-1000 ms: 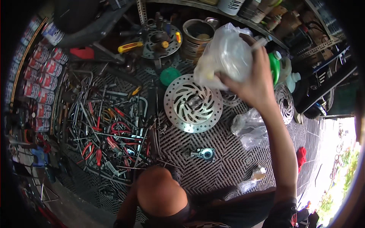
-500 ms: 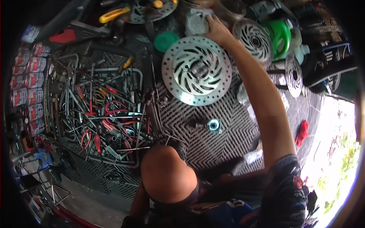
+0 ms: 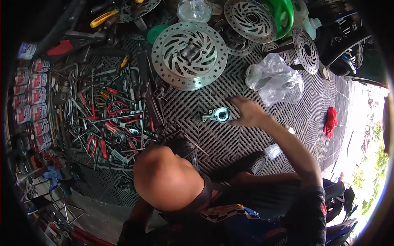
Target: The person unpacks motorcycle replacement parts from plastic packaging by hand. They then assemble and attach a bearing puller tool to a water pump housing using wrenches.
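My right hand [image 3: 247, 112] reaches in over the ribbed mat, fingers apart and curved around the right side of a small silvery metal housing [image 3: 221, 115] with a round ring and a short side tube. Nothing is gripped; I cannot tell whether the fingertips touch the part. Beyond it lies a large drilled brake disc [image 3: 192, 78] with curved slots and a cylindrical piece at its centre. A crumpled clear plastic bag [image 3: 276, 80] is to the right of the disc. My left hand is out of sight; only part of that arm shows beside my bare knee [image 3: 164, 176].
At left is a heap of hand tools [image 3: 111, 119], with red-handled pliers among them. Stacked cans [image 3: 39, 106] line the left side. More brake discs [image 3: 251, 18] and a green jug [image 3: 283, 16] stand at the back. A red cloth [image 3: 330, 122] lies at right.
My right hand has come back from a clear plastic bundle at the far side to the metal housing. It has let go of that bundle. The whole view has shifted slightly.
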Demonstrator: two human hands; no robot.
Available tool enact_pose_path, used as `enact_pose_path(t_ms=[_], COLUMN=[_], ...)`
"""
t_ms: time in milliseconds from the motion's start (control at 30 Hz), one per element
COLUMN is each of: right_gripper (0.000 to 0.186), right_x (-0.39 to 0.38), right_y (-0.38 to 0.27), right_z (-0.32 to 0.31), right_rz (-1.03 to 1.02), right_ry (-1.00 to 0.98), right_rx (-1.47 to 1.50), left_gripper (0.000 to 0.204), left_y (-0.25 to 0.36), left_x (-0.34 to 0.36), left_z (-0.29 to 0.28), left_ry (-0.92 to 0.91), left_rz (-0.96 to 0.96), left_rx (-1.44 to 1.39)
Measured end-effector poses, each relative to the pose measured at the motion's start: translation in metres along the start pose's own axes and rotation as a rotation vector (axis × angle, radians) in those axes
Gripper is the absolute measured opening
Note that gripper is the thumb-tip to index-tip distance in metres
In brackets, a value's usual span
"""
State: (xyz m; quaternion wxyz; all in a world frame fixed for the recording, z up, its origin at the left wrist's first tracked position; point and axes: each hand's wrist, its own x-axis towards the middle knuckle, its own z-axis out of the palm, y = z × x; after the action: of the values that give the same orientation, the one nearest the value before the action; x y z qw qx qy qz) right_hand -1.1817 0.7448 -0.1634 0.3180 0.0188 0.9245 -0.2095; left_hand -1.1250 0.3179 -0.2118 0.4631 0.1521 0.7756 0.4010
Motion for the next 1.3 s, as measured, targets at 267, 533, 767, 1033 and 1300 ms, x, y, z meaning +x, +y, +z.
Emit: enact_pose_path(t_ms=[267, 533, 767, 1033, 1300], right_gripper=[0.086, 0.084, 0.064, 0.059, 0.052], right_x=[0.019, -0.019, -0.016, -0.078, -0.103], right_y=[0.016, 0.001, -0.038, -0.005, -0.011], right_z=[0.100, 0.092, 0.102, 0.090, 0.087], right_rz=[0.011, 0.043, -0.089, 0.053, 0.051], right_ry=[0.259, 0.527, 0.550, 0.626, 0.644], right_rx=[0.026, 0.181, 1.339, 1.847, 2.146], left_gripper=[0.023, 0.015, 0.015, 0.075, 0.061], left_y=[0.028, 0.062, 0.113, 0.113, 0.093], left_x=[0.080, 0.128, 0.150, 0.213, 0.254], left_z=[-0.005, -0.033, 0.005, 0.017, 0.043], left_ry=[0.377, 0.281, -0.036, 0.214, 0.024], left_rz=[0.214, 0.443, 0.536, 0.735, 0.536], left_rx=[0.243, 0.016, 0.002, 0.642, 0.713])
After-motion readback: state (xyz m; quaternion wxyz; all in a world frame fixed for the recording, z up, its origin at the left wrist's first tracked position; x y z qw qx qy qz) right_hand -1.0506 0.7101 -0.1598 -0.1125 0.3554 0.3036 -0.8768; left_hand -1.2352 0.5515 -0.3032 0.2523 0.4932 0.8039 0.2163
